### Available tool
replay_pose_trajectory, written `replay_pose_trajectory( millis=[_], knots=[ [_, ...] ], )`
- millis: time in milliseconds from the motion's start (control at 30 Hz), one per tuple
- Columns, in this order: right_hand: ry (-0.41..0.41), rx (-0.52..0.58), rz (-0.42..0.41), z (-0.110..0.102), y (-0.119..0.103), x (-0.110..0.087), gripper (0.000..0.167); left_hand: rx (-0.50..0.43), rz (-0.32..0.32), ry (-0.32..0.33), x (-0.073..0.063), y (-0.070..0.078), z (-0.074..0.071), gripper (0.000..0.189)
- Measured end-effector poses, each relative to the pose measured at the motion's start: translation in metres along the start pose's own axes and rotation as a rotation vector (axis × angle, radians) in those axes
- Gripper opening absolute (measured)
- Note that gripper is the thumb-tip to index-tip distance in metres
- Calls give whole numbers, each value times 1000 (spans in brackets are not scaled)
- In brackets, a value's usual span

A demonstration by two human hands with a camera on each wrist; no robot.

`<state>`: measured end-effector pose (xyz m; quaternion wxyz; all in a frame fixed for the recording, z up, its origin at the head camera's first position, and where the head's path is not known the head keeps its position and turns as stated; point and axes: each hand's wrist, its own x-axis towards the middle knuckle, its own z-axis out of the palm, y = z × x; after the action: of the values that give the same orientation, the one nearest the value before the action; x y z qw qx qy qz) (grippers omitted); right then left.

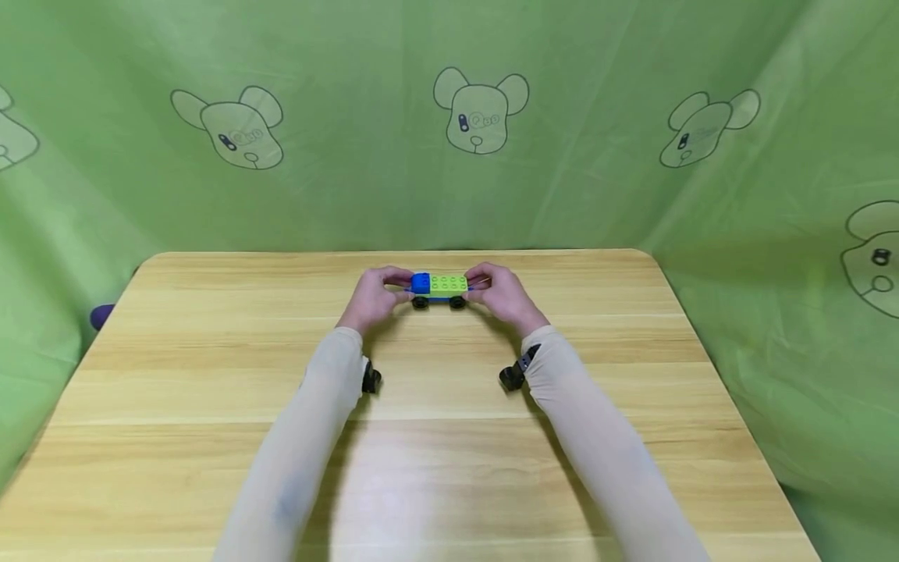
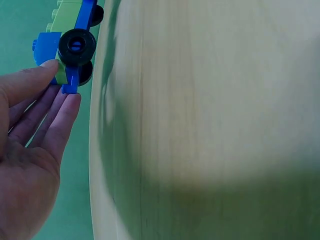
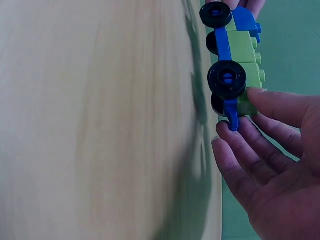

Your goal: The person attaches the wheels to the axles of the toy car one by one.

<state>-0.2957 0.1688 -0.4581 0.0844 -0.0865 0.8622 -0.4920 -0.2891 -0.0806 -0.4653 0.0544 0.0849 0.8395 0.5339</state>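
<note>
A toy car [image 1: 448,284] built of bricks is held between both hands near the far edge of the table. It has a blue base, black wheels, lime green studded bricks and a blue brick at its left end. My left hand [image 1: 378,297] pinches that blue end, with the thumb on the near side, as the left wrist view shows on the car [image 2: 70,50]. Gripping the green end is my right hand [image 1: 502,295], its thumb against a green brick [image 3: 245,70]. In both wrist views a small blue hook sticks out from the base beside the fingers.
The wooden table [image 1: 435,453] spreads out below the arms. Behind it and to the sides hangs a green curtain [image 1: 365,195] printed with mouse heads. A purple object [image 1: 101,316] shows past the table's left edge. Both wrists carry black cameras [image 1: 512,378].
</note>
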Motion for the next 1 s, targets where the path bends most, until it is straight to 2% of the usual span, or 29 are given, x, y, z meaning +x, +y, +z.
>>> replay_pose_trajectory(
  millis=[233,467,833,1000],
  knots=[
    [0,-31,24,4,0,1,35,1,-33,-22,4,-2,1,36],
    [-8,-33,14,7,-1,3,35,-15,-41,-6,6,-3,1,37],
    [-22,-15,26,5,5,0,38,-26,-75,-30,3,-6,1,34],
    [-28,-52,24,-1,7,-5,41,20,-65,-49,1,-5,-2,32]
  ],
)
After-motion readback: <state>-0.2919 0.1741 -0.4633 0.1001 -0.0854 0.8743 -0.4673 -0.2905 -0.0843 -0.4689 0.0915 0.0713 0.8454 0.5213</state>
